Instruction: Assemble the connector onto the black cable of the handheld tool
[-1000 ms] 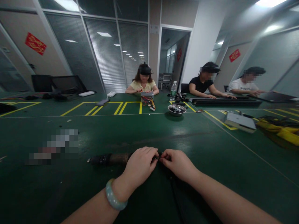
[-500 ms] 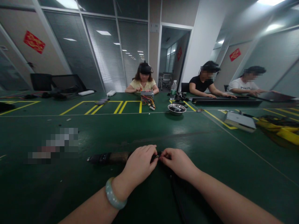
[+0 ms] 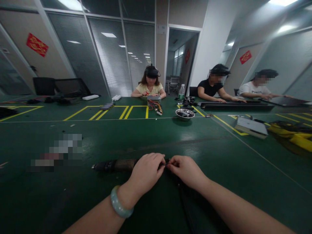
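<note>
A dark rod-shaped tool (image 3: 112, 165) with a brownish middle lies on the green table (image 3: 102, 201), pointing left. My left hand (image 3: 146, 172), with a pale green bangle on the wrist, is curled over its right end. My right hand (image 3: 186, 170) is pinched against that same end, fingertips touching the left hand's. A small dark part sits between the fingertips, too small to name. A dark cable (image 3: 184, 203) runs from under my right hand toward me.
Three people sit at the far side. Before them lie a wired grey box (image 3: 154, 99), a metal bowl (image 3: 184, 114), a water bottle (image 3: 180, 94), a long black unit (image 3: 235, 105), a grey laptop (image 3: 251, 126) and yellow cables (image 3: 296, 136). A blurred patch (image 3: 59, 151) lies at left.
Both hands stay pinched together at the tool's end. The view has shifted slightly; nothing else has visibly moved.
</note>
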{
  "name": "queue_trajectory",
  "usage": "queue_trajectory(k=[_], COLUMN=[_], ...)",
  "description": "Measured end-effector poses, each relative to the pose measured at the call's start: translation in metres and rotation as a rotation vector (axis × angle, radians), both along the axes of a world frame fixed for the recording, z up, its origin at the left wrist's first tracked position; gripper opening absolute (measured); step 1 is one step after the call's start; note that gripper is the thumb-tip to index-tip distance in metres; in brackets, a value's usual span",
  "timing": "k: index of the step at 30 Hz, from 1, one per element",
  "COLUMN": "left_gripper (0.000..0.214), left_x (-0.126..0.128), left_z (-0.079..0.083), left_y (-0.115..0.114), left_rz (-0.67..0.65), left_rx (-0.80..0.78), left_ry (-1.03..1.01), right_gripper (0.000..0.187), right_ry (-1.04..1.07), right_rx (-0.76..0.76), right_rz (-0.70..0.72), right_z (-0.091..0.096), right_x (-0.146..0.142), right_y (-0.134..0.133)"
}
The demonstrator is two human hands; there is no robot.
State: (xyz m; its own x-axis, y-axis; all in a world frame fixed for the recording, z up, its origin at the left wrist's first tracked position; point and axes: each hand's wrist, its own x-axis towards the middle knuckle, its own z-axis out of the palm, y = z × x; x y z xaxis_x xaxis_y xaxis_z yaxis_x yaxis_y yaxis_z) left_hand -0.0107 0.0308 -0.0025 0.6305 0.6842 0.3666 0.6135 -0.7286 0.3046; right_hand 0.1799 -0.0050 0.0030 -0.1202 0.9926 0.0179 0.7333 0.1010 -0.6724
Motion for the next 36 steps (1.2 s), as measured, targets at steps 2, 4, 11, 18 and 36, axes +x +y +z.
queue_trajectory(k=[2,4,11,18,36], left_gripper=[0.009,0.01,0.009,0.008,0.003], left_x=[0.0,-0.0001,0.0,0.0009,0.0021], left_z=[0.0006,0.0009,0.0006,0.0011,0.0047], left_y=[-0.0002,-0.0002,0.0,-0.0002,0.0007], left_rz=[0.005,0.008,0.02,0.022,0.007], left_rx=[-0.008,-0.016,-0.047,-0.042,-0.028], left_ry=[0.0,-0.003,-0.003,-0.009,0.068], right_gripper=[0.015,0.016,0.017,0.019,0.02], right_ry=[-0.003,-0.004,0.031,0.031,-0.066], right_rx=[-0.004,0.0,-0.026,-0.042,0.01], right_rz=[-0.009,-0.017,-0.026,-0.026,-0.045], right_z=[0.0006,0.0009,0.001,0.003,0.0004], right_x=[-0.0007,-0.0014,-0.0028,-0.003,-0.0035], right_y=[-0.0006,-0.001,-0.0004,-0.0011,-0.001])
